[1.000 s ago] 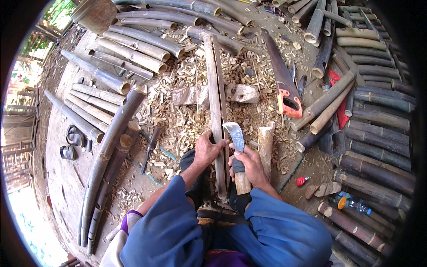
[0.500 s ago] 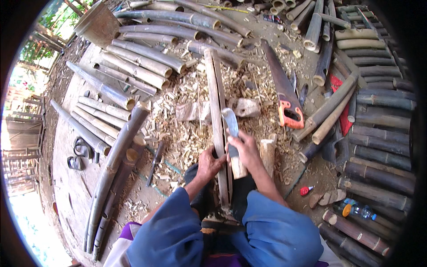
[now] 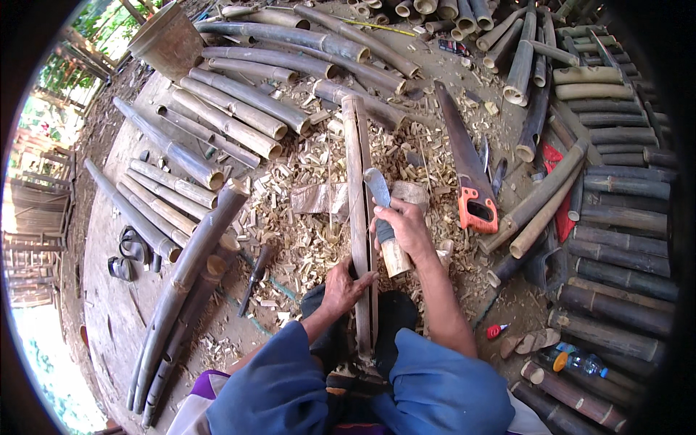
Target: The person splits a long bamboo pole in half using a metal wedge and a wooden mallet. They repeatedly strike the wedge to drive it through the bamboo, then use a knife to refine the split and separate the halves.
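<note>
A long split bamboo pole runs lengthwise in front of me, with a dark gap along its right side. My left hand is closed around its lower part, thumb lying across it. My right hand grips a knife with a broad, curved-tip blade. Dark wrapping and a pale wooden handle end show below my fist. The blade is just right of the pole; whether it touches cannot be told. Beneath the pole lies a wooden block among wood chips.
A handsaw with an orange handle lies to the right. Bamboo lengths lie far left, and more are stacked right. A narrow blade tool, sandals, a bucket and a plastic bottle lie around.
My right hand with the knife has moved away from my left hand, farther up along the pole and slightly right. My left thumb now reaches across the pole. The whole view has shifted slightly.
</note>
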Available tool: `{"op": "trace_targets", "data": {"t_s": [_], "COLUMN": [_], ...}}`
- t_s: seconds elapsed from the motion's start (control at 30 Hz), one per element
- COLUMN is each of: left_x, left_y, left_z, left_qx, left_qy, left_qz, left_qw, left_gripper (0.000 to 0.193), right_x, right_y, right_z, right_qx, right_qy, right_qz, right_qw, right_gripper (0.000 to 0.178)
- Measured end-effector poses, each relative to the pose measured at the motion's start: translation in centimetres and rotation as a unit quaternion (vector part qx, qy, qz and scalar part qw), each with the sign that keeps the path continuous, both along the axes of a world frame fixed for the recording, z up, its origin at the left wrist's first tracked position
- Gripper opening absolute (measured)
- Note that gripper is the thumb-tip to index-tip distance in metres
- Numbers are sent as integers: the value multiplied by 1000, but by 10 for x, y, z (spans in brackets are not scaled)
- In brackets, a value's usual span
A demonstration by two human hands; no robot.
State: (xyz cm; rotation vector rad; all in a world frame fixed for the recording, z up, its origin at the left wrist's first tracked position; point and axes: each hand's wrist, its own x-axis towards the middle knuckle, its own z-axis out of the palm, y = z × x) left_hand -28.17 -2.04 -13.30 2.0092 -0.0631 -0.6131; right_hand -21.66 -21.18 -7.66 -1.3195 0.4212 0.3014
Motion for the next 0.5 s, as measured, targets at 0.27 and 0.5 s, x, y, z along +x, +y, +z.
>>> {"op": "trace_targets", "data": {"t_s": [0.27, 0.5], "left_x": [0, -3], "left_y": [4, 4], "left_z": [-13, -15], "left_qx": [-28, -7], "left_qy": [-3, 10], "left_qz": [5, -3], "left_qw": [1000, 1000], "left_gripper": [56, 48], "right_x": [-9, -15], "right_y": [10, 8], "right_z": [5, 8], "right_qx": [-7, 12], "right_qy": [5, -36], "right_qz": [-22, -62], "right_qw": [1000, 997], "right_gripper": [28, 26]}}
